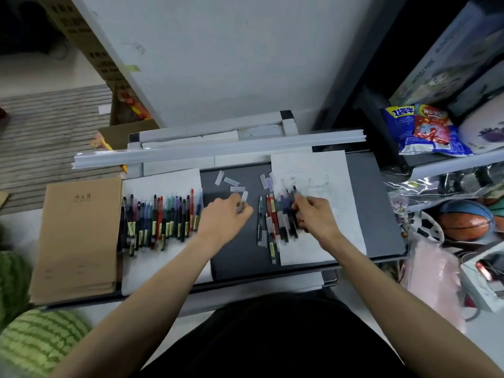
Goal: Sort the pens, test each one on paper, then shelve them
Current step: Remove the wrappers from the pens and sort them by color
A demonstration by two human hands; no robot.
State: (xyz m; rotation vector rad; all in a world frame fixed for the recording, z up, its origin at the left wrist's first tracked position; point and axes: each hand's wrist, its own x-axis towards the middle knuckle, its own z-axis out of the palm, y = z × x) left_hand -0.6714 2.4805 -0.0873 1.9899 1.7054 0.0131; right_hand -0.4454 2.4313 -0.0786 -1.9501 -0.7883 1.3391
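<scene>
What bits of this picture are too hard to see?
Head view:
- Pen in the right hand: mostly hidden by fingers, blurred.
- Clear cap in the left hand: partly covered by fingers.
- Test marks on the right paper: too faint to read.
- Writing on the notebook: too small.
- Watermelon: cut off at the bottom-left corner.

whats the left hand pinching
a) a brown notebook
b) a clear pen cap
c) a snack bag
b: the left hand pinches a clear pen cap over the dark mat, while the right hand holds a pen.

paper scribbles blurred, watermelon cropped
</scene>
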